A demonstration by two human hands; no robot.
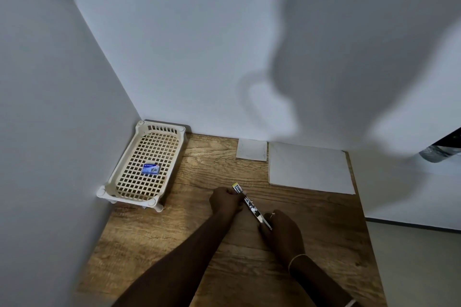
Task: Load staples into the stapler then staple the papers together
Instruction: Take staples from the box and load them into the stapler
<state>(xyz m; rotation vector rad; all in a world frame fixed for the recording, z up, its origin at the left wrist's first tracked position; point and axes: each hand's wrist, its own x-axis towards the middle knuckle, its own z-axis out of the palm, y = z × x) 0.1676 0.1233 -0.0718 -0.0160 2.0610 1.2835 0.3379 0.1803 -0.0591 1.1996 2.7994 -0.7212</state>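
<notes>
Metal stapler (252, 205) is gripped at both ends by the hands, left (225, 200) and right (283, 228), apparently for loading; staple box (151, 168) must be fetched from the basket (119, 182).

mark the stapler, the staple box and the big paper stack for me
stapler (253, 208), head view, on the shiny metal middle between the two hands
staple box (150, 168), head view, on its blue top face, inside the basket
paper stack (309, 168), head view, on the middle of the top sheet
</notes>
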